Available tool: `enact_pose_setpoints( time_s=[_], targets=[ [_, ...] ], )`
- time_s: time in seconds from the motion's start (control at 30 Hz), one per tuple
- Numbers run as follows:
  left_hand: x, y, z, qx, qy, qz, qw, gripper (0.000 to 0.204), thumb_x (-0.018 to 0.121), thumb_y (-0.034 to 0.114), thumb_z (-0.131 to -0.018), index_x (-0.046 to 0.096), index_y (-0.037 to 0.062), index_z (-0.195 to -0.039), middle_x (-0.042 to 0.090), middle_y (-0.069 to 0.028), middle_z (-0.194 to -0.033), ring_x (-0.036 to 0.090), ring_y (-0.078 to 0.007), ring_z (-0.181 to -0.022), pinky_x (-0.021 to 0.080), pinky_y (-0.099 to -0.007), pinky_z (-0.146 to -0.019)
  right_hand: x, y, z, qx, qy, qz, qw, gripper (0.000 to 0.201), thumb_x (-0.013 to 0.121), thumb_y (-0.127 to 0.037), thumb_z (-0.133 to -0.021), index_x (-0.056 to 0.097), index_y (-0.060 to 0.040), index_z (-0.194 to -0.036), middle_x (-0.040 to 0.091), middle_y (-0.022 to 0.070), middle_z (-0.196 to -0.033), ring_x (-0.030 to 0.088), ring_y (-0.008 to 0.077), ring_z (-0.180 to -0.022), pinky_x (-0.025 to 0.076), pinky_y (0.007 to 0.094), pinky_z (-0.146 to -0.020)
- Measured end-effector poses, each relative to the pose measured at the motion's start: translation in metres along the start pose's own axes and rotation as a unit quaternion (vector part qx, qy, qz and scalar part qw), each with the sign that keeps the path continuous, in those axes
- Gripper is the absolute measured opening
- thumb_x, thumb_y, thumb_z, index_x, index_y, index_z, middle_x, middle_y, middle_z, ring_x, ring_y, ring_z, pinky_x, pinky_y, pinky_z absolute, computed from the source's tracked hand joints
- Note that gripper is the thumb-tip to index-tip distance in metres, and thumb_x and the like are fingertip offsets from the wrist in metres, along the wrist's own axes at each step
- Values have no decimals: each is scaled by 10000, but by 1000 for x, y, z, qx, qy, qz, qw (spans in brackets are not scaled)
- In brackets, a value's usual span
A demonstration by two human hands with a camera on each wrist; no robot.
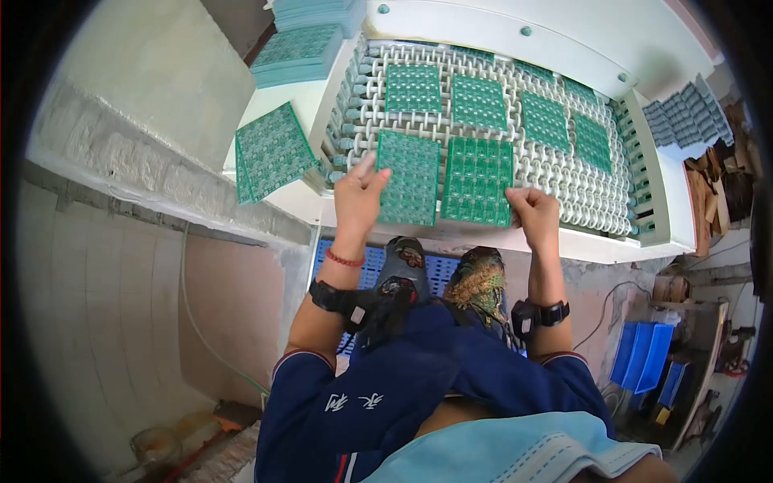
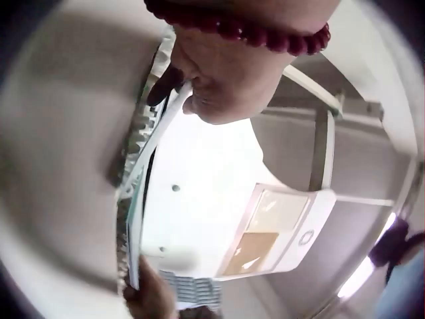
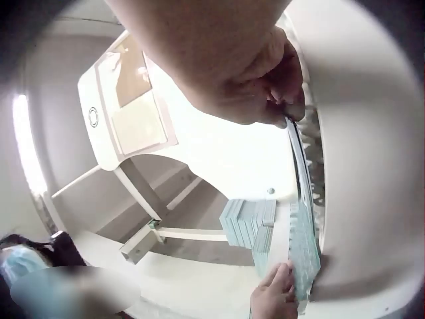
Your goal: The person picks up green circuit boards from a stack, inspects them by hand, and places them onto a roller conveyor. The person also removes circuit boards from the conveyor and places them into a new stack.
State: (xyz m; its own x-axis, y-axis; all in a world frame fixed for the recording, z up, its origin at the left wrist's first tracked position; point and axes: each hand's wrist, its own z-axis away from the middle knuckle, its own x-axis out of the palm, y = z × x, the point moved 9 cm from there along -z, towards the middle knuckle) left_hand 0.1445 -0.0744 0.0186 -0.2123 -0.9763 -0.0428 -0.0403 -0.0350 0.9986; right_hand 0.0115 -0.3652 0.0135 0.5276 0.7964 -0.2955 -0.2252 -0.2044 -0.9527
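Note:
In the head view, my left hand (image 1: 358, 200) pinches the left edge of a green circuit board panel (image 1: 409, 179), thumb on top. Beside it lies a second circuit board panel (image 1: 477, 180), its right edge pinched by my right hand (image 1: 535, 216). Both panels are over the front of a bed of white rollers (image 1: 576, 181). Seen from the left wrist, the panel appears edge-on as a thin strip (image 2: 158, 133) running down from my left fingers. From the right wrist, my right fingertips grip a panel edge (image 3: 300, 149).
Several green panels (image 1: 478, 102) lie farther back on the rollers. Two loose panels (image 1: 278, 151) overlap on the left ledge, with stacked panels (image 1: 298, 50) behind. Grey ridged racks (image 1: 688, 113) stand at the right. Blue bins (image 1: 642, 356) sit lower right.

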Motion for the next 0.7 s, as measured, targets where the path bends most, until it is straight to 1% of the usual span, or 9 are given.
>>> enact_pose_setpoints(
  time_s=[0.03,0.07,0.13,0.23,0.27,0.37,0.53,0.6,0.7],
  targets=[
    [-5,13,-2,31,24,-150,988,454,636,83,-820,490,-85,-1216,642,-160,-989,634,-228,-855,497,-295,-764,-9,3,-3,-6,16,46,999,242,684,-197,-810,655,21,-712,550,29,-507,491,74,-424,371,227,-401],
    [-3,27,-1,112,47,-235,964,471,642,93,-814,481,-85,-1219,632,-189,-1004,630,-271,-880,494,-307,-781,-18,5,-6,-13,33,92,995,251,686,-205,-804,654,21,-700,554,33,-506,494,75,-423,375,234,-405],
    [16,63,14,339,108,-364,861,513,651,207,-817,478,-10,-1248,571,-240,-1117,570,-320,-1043,436,-388,-901,-35,1,-7,7,48,123,991,266,691,-225,-790,654,19,-689,569,46,-509,491,78,-432,383,249,-426],
    [56,71,38,380,-2,-523,763,554,636,326,-813,487,16,-1248,473,-193,-1291,423,-336,-1232,283,-508,-1024,-79,2,-8,6,96,117,988,250,678,-202,-797,666,31,-709,558,33,-514,479,72,-469,369,235,-436],
    [63,55,39,370,-45,-526,765,590,615,412,-803,492,55,-1257,441,-148,-1339,377,-323,-1267,195,-555,-1047,-92,6,-8,26,98,116,988,243,676,-196,-797,672,35,-722,560,28,-525,478,70,-471,364,232,-435],
    [71,31,36,375,-86,-502,775,570,617,404,-803,499,79,-1257,456,-157,-1322,400,-322,-1249,228,-531,-1044,-134,18,-17,25,132,207,969,235,684,-197,-788,674,32,-737,561,26,-537,477,74,-483,365,243,-446],
    [73,34,15,375,-84,-527,758,544,598,412,-819,518,82,-1244,481,-161,-1301,426,-323,-1228,266,-520,-1028,-193,32,-26,23,135,170,976,266,677,-215,-792,660,45,-742,546,10,-558,461,71,-493,356,250,-448],
    [74,33,8,377,-87,-528,756,542,590,419,-822,519,85,-1243,478,-161,-1304,419,-325,-1234,254,-524,-1032,-227,46,-30,60,150,162,974,264,679,-218,-791,657,39,-739,528,0,-555,459,69,-505,355,252,-454],
    [75,33,7,374,-89,-536,752,564,573,435,-831,499,73,-1257,450,-167,-1329,362,-332,-1275,183,-547,-1053,-272,51,-36,11,189,291,938,297,684,-246,-775,665,47,-733,546,31,-549,503,101,-527,383,272,-474]
  ],
)
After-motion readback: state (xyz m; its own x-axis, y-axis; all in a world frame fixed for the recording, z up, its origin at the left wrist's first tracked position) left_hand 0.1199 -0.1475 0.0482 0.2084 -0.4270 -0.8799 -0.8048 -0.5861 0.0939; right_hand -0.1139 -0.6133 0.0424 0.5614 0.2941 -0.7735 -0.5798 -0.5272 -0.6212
